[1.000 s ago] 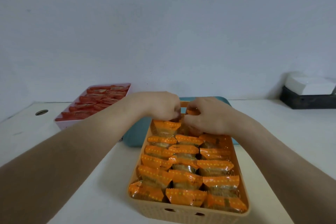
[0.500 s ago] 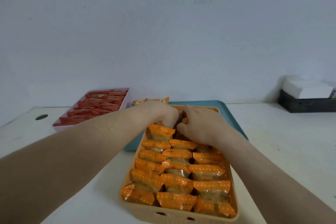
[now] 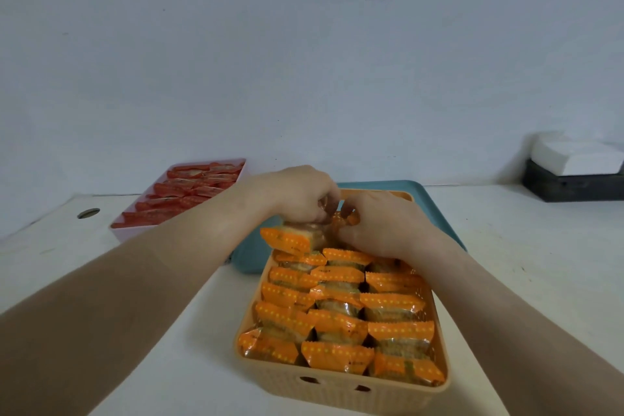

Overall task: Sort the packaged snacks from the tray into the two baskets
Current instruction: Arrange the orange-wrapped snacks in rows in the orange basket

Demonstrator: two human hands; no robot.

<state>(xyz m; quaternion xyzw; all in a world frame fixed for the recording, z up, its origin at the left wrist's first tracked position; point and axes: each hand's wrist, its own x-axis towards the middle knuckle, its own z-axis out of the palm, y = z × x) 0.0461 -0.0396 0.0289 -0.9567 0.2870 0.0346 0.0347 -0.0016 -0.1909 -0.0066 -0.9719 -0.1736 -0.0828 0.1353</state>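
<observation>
An orange basket in front of me holds several rows of orange-wrapped snacks. Both hands work at its far end. My left hand pinches an orange snack packet that lies tilted over the back left row. My right hand is curled around another orange wrapper right beside it, fingers touching the left hand's. A pink basket filled with red-wrapped snacks stands at the far left. The teal tray lies behind the orange basket, mostly hidden by my hands.
A black box with a white block on it sits at the far right by the wall. A round hole is cut in the white table at the left. The wall stands close behind the baskets.
Both hands stay together at the basket's far end. The packet under my left hand has shifted and tilted further left. The loose packet seen behind my left wrist is now out of sight.
</observation>
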